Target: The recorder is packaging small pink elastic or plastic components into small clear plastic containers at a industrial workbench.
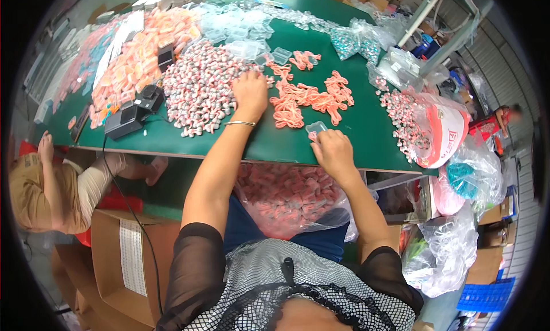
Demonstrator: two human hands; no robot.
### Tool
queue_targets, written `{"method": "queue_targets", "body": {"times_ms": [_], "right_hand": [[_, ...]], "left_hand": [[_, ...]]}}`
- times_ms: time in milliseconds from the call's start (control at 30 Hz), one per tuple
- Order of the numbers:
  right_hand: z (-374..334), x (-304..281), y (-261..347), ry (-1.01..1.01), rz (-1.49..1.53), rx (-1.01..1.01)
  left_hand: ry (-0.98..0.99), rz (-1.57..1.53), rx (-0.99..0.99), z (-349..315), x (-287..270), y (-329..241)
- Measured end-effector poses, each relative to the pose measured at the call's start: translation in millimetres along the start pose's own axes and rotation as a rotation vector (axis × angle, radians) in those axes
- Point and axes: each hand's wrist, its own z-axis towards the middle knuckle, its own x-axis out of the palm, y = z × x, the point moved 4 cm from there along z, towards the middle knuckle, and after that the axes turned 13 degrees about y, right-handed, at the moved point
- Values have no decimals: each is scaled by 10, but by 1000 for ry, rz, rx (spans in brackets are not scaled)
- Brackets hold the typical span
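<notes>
My left hand (pixel 250 93) reaches into the right edge of a big heap of small round pink, white and grey pieces (pixel 197 90). Its fingers are bent down and drawn together; their tips are hidden, so what they pinch cannot be made out. Near the table's front edge my right hand (pixel 334 153) grips a small clear plastic box (pixel 316 127) with something pink at its near end. Between and beyond my hands lie bundles of coral-pink cord (pixel 306 97). Several clear boxes (pixel 281 56) lie just past the heap.
A green table (pixel 366 139) carries orange-pink parts (pixel 152 50), clear trays (pixel 229 21) and a black device (pixel 125 122). At right, a red-and-white bag (pixel 444 130) spills more round pieces. A bag of pink parts (pixel 286 193) hangs below the edge. Another person (pixel 48 187) sits at left.
</notes>
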Motion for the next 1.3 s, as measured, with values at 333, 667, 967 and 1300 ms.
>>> {"method": "queue_targets", "body": {"times_ms": [333,667,967,1300], "right_hand": [[-58,-116,-240,-55,282,174],[-308,-117,-411,-114,209,219],[-783,-335,-2214,-166,-433,685],[-694,-249,-2333,-63,-457,364]], "left_hand": [[-6,-225,78,-458,-499,-3],[56,-520,118,-1087,-549,-302],[150,-610,27,-1116,-466,-292],[254,-1443,-156,-1274,-374,-535]]}}
